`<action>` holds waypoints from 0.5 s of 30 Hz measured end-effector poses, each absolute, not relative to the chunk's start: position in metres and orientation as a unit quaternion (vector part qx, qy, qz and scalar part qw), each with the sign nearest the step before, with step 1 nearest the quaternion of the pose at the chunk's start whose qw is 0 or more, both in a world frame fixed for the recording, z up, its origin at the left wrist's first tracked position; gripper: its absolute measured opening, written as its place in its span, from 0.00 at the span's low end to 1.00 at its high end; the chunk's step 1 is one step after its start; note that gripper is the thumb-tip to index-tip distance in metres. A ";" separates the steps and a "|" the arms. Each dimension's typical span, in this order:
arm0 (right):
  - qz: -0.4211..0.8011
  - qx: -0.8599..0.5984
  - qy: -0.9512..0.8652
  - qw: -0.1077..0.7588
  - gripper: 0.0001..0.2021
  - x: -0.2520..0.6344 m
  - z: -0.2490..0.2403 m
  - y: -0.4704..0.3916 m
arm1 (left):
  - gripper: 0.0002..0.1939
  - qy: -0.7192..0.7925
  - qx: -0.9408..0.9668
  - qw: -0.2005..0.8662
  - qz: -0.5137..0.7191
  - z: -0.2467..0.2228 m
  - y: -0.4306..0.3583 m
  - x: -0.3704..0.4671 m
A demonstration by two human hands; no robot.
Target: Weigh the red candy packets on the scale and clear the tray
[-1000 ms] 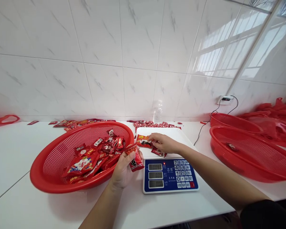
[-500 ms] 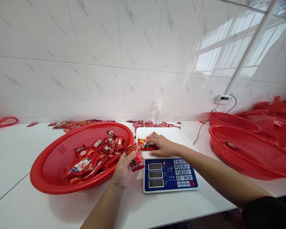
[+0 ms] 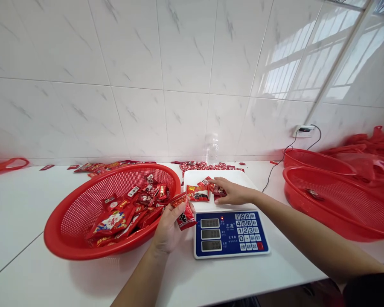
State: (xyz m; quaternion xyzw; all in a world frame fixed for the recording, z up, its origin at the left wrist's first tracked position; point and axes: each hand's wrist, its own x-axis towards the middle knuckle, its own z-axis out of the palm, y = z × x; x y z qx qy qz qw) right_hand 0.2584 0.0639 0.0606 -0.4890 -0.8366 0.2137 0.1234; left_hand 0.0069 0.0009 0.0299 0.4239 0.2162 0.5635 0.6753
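Note:
My left hand (image 3: 167, 230) is closed around red snack packets (image 3: 186, 216), held between the basket and the scale. Over the white weighing tray (image 3: 198, 207) is my right hand (image 3: 233, 192), its thumb and fingers around a small dark red snack packet (image 3: 218, 190). Left of those fingers, a red and yellow packet (image 3: 197, 193) lies flat on the tray, and another red packet (image 3: 205, 181) rests behind it. The blue scale panel (image 3: 231, 234) faces me, with keys and three displays.
A red mesh basket (image 3: 60, 221) with many snack packets stands at the left. More packets (image 3: 208, 166) lie along the wall, near a clear bottle (image 3: 211, 149). At the right are red baskets (image 3: 336, 209), red bags (image 3: 371, 153) and a black cable (image 3: 270, 172).
My right hand has shifted right across the tray, uncovering the red and yellow packet, and now has a dark red one at its fingers. My left hand still holds its packets.

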 end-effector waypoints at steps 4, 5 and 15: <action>0.204 -0.513 -0.821 0.145 0.45 0.241 0.060 0.071 | 0.14 0.212 0.426 0.675 0.564 0.028 0.002 0.006; 0.198 -0.523 -0.817 0.145 0.45 0.235 0.060 0.073 | 0.14 0.209 0.427 0.676 0.562 0.028 0.002 0.006; 0.131 -0.535 -0.825 0.127 0.39 0.195 0.051 0.098 | 0.13 0.217 0.428 0.675 0.560 0.029 0.001 0.006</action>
